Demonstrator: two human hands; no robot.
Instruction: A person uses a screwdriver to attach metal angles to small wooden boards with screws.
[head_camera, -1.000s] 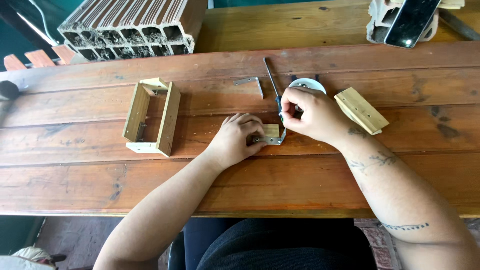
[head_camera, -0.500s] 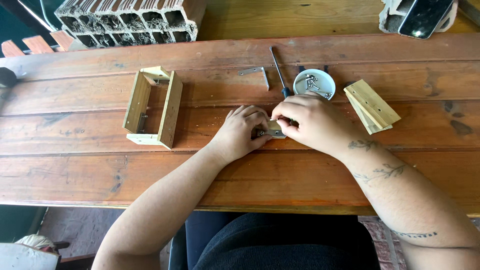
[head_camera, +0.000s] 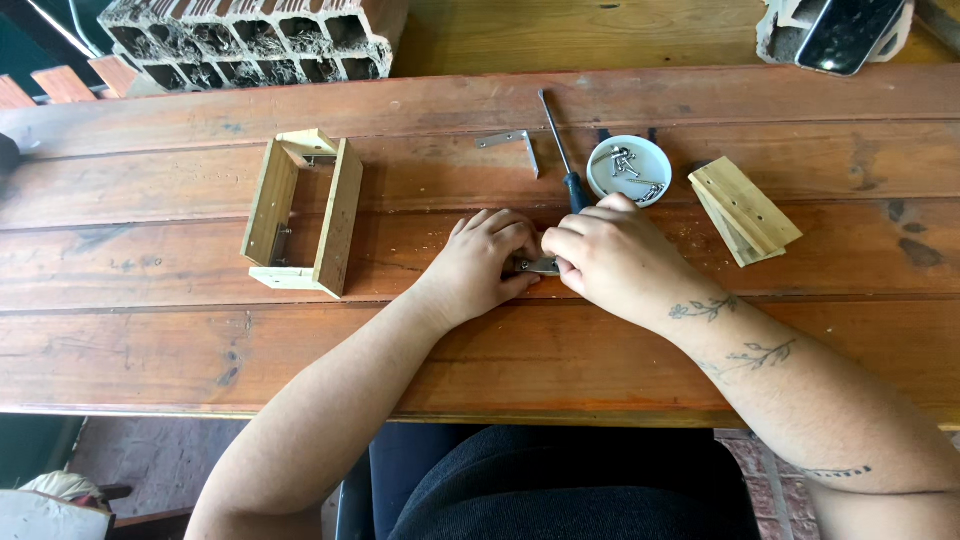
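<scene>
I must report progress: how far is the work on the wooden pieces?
Done: a wooden frame stands assembled at the left. In hand: left hand and right hand meet on a small metal piece. Left: one metal bracket, wooden slats and the screws in the dish lie unused.

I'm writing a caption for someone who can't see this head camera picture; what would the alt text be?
Two bare hands, left hand and right hand, meet over a small grey metal bracket on a reddish-brown wooden plank table. Behind them lie a dark-handled screwdriver, a round white dish of screws, another L-shaped metal bracket and flat pale wood pieces; an open rectangular pale wood frame sits left.
</scene>
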